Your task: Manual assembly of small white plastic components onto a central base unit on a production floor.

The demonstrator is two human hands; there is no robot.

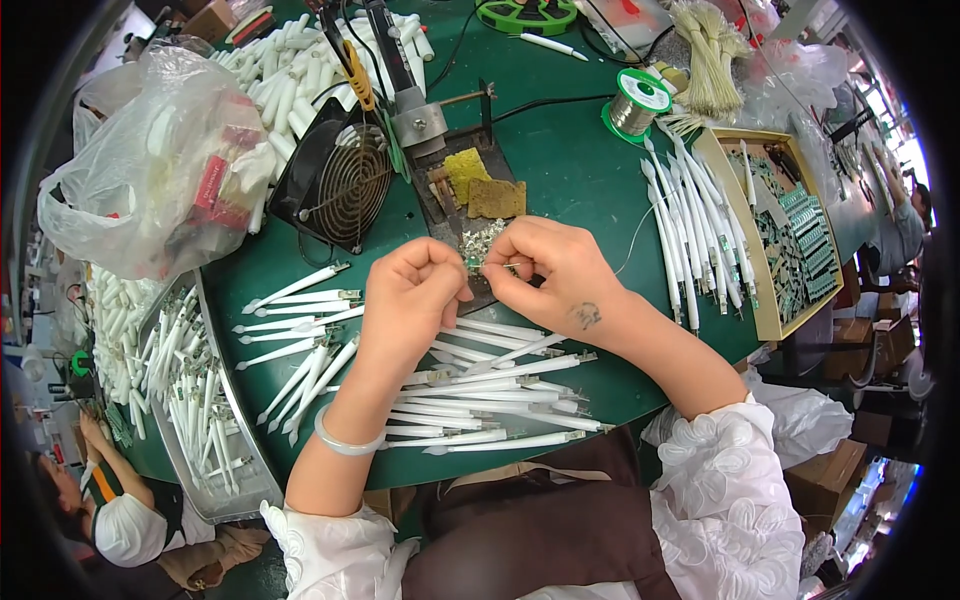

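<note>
My left hand (415, 290) is closed in a pinch; what its fingertips hold is too small to make out, though a speck of green shows there. Close beside it, my right hand (555, 265) pinches a thin wire (514, 264). Both hands meet above a dark metal base plate (440, 205), next to a heap of tiny shiny parts (482, 238). White candle-shaped sticks (480, 408) with small green-and-metal ends lie under and around my forearms. From the solder spool (638, 104), a fine strand curves down toward my right hand.
A black fan (345, 180) and a metal clamp stand (415, 125) rise beyond my left hand. Two sponges (497, 199) lie on the base plate. At right are more white sticks (700, 230) and a yellow box (768, 290) of circuit boards. A metal tray (235, 400) holds sticks at left.
</note>
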